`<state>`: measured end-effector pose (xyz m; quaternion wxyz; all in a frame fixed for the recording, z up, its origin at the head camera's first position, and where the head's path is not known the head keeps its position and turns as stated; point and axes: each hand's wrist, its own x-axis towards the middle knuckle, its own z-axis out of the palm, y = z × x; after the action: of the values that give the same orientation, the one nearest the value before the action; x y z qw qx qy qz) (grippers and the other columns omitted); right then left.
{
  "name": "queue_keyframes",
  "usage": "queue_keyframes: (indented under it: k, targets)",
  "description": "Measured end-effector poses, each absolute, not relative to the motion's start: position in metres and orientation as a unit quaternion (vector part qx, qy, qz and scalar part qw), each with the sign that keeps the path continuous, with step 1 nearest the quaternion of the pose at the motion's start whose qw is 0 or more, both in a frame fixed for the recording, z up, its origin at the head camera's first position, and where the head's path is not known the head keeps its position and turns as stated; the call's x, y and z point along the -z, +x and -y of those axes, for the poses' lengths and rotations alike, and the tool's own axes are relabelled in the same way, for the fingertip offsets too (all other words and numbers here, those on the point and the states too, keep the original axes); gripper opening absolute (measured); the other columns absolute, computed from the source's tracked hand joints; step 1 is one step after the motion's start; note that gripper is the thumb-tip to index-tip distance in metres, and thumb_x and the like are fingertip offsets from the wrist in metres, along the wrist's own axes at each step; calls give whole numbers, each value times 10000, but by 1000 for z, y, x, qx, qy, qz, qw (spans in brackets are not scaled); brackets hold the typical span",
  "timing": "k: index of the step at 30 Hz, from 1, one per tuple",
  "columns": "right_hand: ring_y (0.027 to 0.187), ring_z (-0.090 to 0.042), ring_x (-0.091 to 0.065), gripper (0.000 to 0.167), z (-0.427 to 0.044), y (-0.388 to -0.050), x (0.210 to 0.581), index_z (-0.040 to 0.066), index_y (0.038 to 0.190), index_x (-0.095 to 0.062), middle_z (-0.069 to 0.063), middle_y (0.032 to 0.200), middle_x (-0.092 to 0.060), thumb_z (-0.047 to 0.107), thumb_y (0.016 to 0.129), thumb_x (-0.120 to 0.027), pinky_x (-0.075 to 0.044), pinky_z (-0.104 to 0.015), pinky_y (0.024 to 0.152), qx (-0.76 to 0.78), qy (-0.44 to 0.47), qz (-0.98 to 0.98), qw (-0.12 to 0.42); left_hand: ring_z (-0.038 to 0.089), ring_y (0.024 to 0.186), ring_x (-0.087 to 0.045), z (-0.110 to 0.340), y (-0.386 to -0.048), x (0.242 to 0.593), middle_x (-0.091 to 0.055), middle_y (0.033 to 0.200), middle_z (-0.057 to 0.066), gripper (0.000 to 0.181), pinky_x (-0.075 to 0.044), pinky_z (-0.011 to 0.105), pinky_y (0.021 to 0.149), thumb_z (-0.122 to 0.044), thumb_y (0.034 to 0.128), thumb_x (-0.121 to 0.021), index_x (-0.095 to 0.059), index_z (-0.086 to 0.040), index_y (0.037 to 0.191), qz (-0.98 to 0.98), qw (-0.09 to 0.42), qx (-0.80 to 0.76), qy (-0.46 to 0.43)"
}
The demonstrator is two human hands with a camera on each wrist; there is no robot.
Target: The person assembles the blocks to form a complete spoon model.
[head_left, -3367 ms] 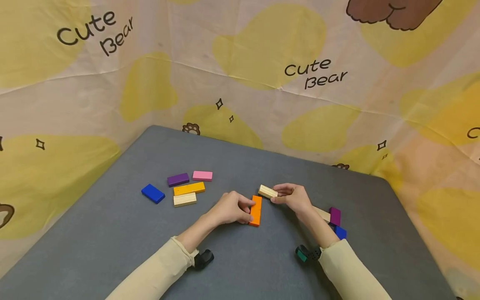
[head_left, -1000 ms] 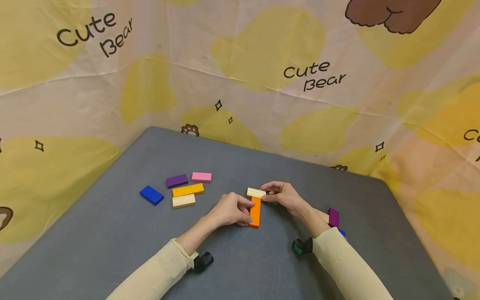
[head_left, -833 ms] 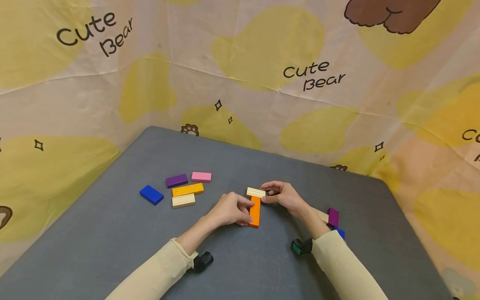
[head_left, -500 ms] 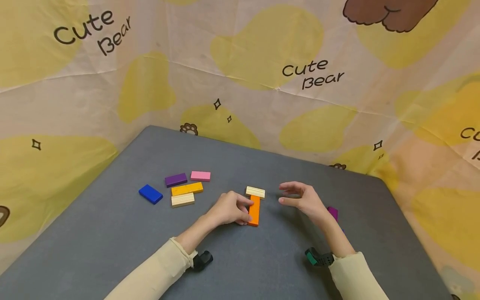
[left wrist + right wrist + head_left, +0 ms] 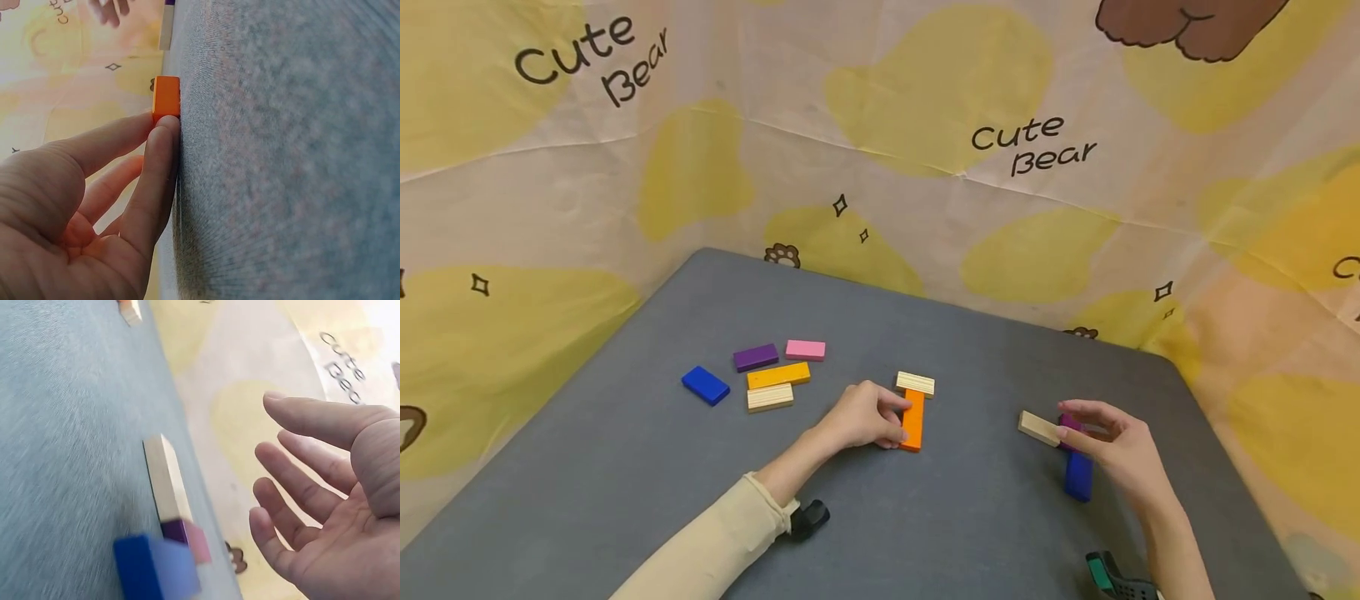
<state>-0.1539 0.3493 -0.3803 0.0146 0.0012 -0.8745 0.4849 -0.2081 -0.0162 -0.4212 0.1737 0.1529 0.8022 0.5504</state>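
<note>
My left hand (image 5: 865, 417) holds an orange wooden block (image 5: 913, 421) by its left side, with the fingertips on its edge. In the left wrist view the thumb and fingers meet at the near end of the orange block (image 5: 166, 97). A natural wood block (image 5: 915, 383) lies crosswise against its far end. My right hand (image 5: 1116, 446) hovers, fingers spread and holding nothing, above a purple-magenta block (image 5: 1070, 423). Beside that lie another natural wood block (image 5: 1038, 428) and a blue block (image 5: 1078, 477). The right wrist view shows the palm (image 5: 350, 550) apart from these blocks.
On the left of the grey table (image 5: 647, 467) lie a blue block (image 5: 706, 386), a dark purple block (image 5: 756, 358), a pink block (image 5: 806, 350), a yellow-orange block (image 5: 778, 376) and a natural wood block (image 5: 770, 398). A printed cloth (image 5: 895, 100) hangs behind the table.
My right hand brought a natural wood block to the far end of the orange block, let go of it, and moved right over the other blocks. The left hand stayed on the orange block.
</note>
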Motion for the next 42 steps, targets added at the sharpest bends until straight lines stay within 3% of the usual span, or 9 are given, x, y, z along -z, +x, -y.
queue_keyframes:
  k: [5,9,15,24,32,42]
  targets:
    - [1134,-224,-552,585,-364,-134,385,87,1338,-592,-122,1322,-572,394,867,-753,-484,-287,849,-458,-67,886,3,201,585,-677,13,-208,421,-691,699,16,460,-558,299,572,-11,774,-822,-692,-5,1215,-803,170,-550,156]
    - [1197,-236,-467,604,-372,-128,392,85,1363,-573,-94,1347,-568,379,868,-757,-466,-261,847,-458,-81,885,4,205,591,-679,12,-209,421,-691,698,20,460,-559,299,573,-18,776,-823,-691,-5,1216,-801,173,-552,154]
    - [1175,-195,-482,614,-381,-128,400,81,1371,-561,-100,1351,-561,349,861,-773,-462,-168,794,-456,-65,888,7,206,590,-674,12,-211,419,-689,697,20,460,-559,301,576,-22,780,-822,-690,-9,1220,-804,173,-547,154]
    - [1239,-317,-464,699,-397,-123,411,72,1395,-523,-153,1378,-527,368,827,-800,-428,-100,802,-419,-57,906,-11,200,593,-677,11,-209,417,-690,694,9,455,-558,296,576,-16,787,-814,-686,-6,1224,-806,175,-543,157]
    - [1144,-74,-500,724,-405,-122,417,72,1415,-495,-155,1391,-521,312,815,-820,-440,-121,842,-422,-21,906,-22,208,601,-682,13,-208,417,-690,693,16,455,-558,295,577,-7,785,-812,-685,0,1222,-806,178,-543,155]
    - [1104,-29,-533,719,-411,-122,422,25,1413,-476,-172,1380,-529,193,810,-829,-447,-148,867,-447,19,894,-36,206,604,-685,16,-209,420,-695,704,23,451,-560,294,580,-6,783,-813,-688,1,1217,-800,178,-551,157]
